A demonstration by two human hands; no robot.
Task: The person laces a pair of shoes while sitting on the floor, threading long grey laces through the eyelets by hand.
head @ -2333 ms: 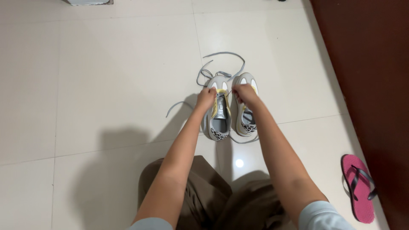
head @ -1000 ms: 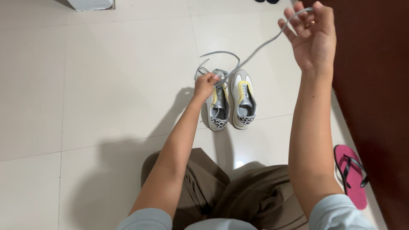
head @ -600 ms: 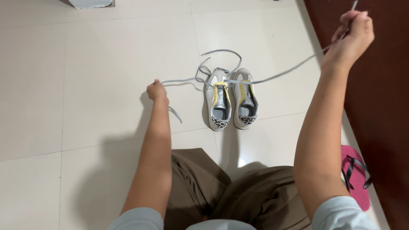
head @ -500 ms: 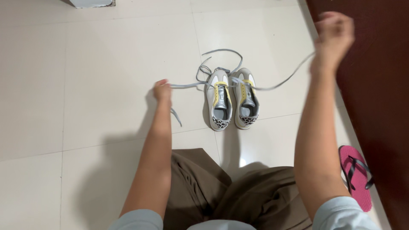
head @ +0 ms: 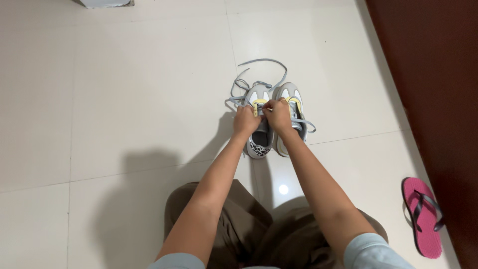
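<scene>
Two grey and white sneakers with yellow accents stand side by side on the pale tiled floor, toes pointing away from me. On the left sneaker (head: 258,142) both hands meet over the tongue. My left hand (head: 245,121) pinches the grey shoelace (head: 261,67) near the top eyelets. My right hand (head: 278,114) grips the same lace right beside it. Loose lace loops spread on the floor beyond the toes. The right sneaker (head: 293,97) is partly hidden by my right hand and wrist.
A pink flip-flop with dark straps (head: 423,216) lies on the floor at the lower right, next to a dark brown door or wall (head: 433,74). A grey box corner (head: 104,3) shows at the top left. My knees in brown trousers (head: 249,229) are below.
Both hands had pulled the lace ends wide apart, the right one raised high. They have come back together over the left sneaker, and the lace lies slack in loops again.
</scene>
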